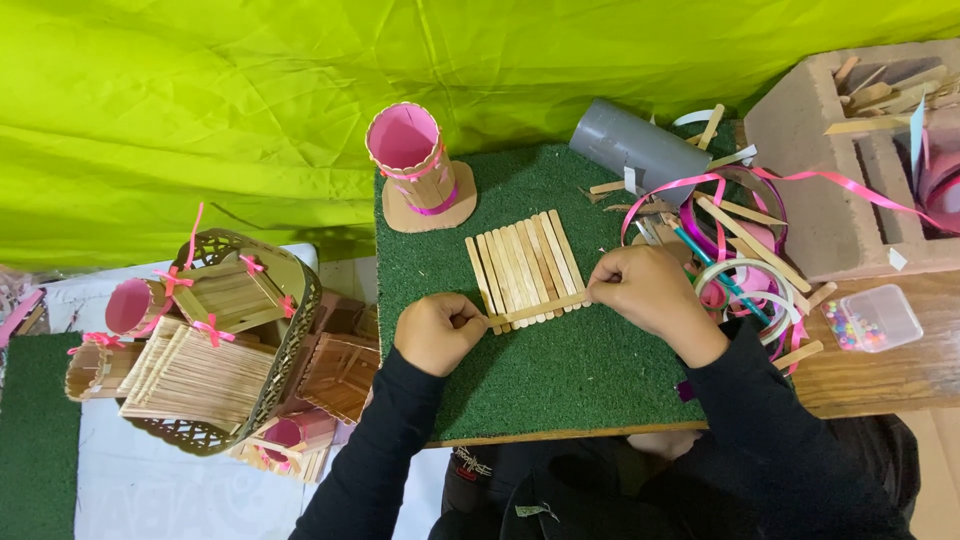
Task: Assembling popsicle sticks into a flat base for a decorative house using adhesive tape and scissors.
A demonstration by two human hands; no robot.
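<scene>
A row of sticks [522, 265] lies mid-mat [560, 380], a cross stick [540, 308] on its near ends. A lined cup [415, 165] stands at the mat's far left corner, a pipe [640, 145] at the far right; a basket [215, 340] sits left of the bench [880, 375].

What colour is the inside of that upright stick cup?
Pink inside the stick cup, seen best in the head view.

Pale, matt wooden sticks [523, 265] on rough green turf-like mat [560, 380]; glossy pink ribbon [690, 190]; smooth grey plastic pipe [635, 145]; coarse concrete block [830, 170]; clear plastic box [872, 317]; crinkled green cloth [250, 100].
</scene>
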